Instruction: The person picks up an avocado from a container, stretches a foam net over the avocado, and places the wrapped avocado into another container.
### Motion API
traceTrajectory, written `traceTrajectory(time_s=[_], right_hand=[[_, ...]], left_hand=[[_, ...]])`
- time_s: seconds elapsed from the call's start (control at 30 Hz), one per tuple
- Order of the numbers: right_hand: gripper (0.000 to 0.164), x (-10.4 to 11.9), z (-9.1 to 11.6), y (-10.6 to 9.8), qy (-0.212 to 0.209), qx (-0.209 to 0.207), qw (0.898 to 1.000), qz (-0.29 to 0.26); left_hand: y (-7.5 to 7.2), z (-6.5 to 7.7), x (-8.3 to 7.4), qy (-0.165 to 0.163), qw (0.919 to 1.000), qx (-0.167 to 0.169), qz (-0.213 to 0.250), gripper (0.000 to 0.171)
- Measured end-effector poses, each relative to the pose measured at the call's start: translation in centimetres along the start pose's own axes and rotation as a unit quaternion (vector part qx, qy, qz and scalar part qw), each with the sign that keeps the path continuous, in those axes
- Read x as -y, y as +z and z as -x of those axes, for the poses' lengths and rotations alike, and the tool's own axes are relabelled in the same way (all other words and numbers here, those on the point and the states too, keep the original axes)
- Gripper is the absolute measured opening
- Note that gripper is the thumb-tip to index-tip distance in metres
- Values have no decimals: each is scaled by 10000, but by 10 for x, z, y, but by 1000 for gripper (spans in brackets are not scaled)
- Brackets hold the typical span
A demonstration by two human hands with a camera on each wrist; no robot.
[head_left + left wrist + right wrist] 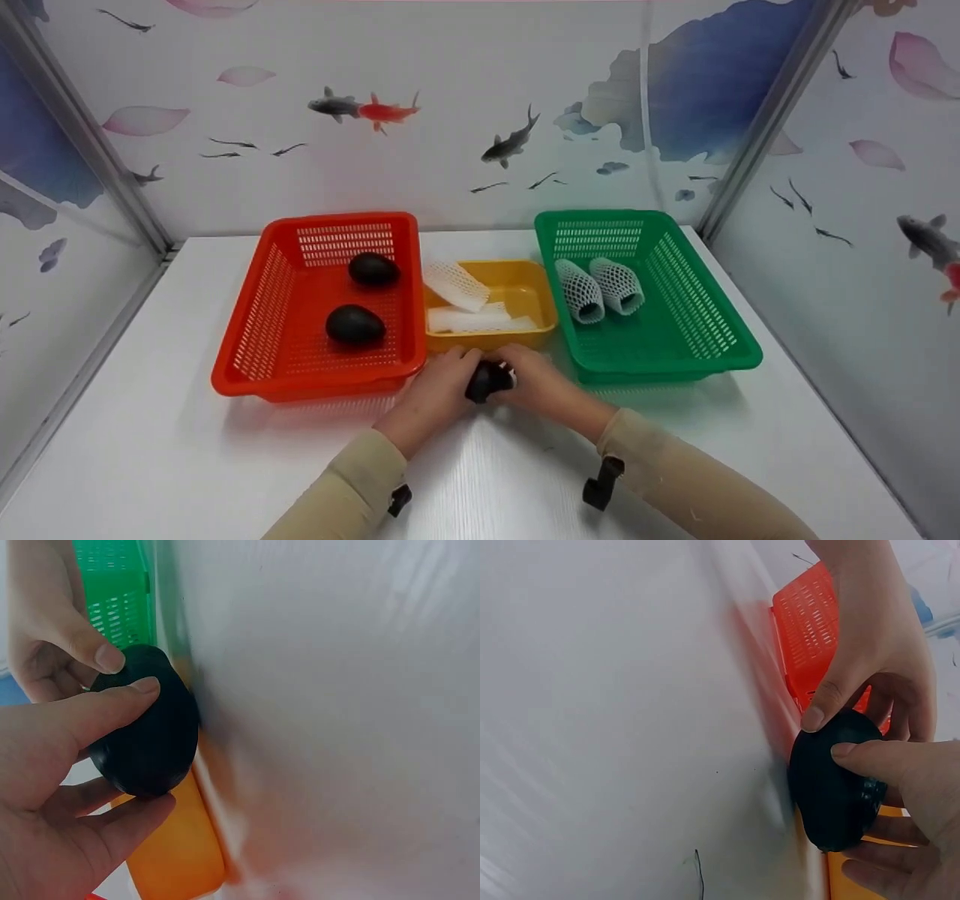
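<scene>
A dark avocado (487, 381) is held by both hands in front of the yellow basket (525, 342). My left hand (441, 382) grips one end, its thumb lying across the skin in the left wrist view. From the other side my right hand (538, 384) pinches the avocado (829, 791) between thumb and fingers. A small whitish patch shows beside it near the right fingers; what it is I cannot tell. Two more avocados, one rear (373, 268) and one front (355, 324), lie in the red basket (262, 300). White foam net sleeves (456, 285) lie in the yellow basket.
At the right stands a green basket (675, 330), holding two net-sleeved items, one left (580, 292) and one right (617, 286). All the baskets rest on a white table (172, 442). Printed panels (465, 165) enclose it at the back and sides.
</scene>
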State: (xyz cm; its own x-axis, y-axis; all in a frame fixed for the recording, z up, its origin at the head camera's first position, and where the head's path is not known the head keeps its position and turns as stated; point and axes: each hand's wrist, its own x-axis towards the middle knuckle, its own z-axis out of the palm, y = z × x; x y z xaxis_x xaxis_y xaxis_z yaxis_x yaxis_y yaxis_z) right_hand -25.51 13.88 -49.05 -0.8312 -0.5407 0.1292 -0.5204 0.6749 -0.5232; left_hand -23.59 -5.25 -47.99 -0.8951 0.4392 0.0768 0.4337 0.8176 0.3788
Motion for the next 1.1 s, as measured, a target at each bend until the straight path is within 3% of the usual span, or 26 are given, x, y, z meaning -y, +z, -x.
traceTrajectory(time_s=[0.27, 0.57, 0.87, 1.1], right_hand=[[46, 2, 4, -1, 96, 82, 9999, -36], [46, 5, 8, -6, 338, 207, 9992, -22], [47, 7, 9, -12, 278, 226, 9993, 81], [44, 12, 11, -17, 32, 122, 9998, 158]], left_hand=[[-4, 7, 1, -45, 9993, 149, 350, 53], [-9, 10, -3, 16, 9999, 86, 136, 62], [-13, 11, -9, -100, 9996, 258, 65, 66], [-16, 13, -13, -90, 9997, 202, -66, 67]])
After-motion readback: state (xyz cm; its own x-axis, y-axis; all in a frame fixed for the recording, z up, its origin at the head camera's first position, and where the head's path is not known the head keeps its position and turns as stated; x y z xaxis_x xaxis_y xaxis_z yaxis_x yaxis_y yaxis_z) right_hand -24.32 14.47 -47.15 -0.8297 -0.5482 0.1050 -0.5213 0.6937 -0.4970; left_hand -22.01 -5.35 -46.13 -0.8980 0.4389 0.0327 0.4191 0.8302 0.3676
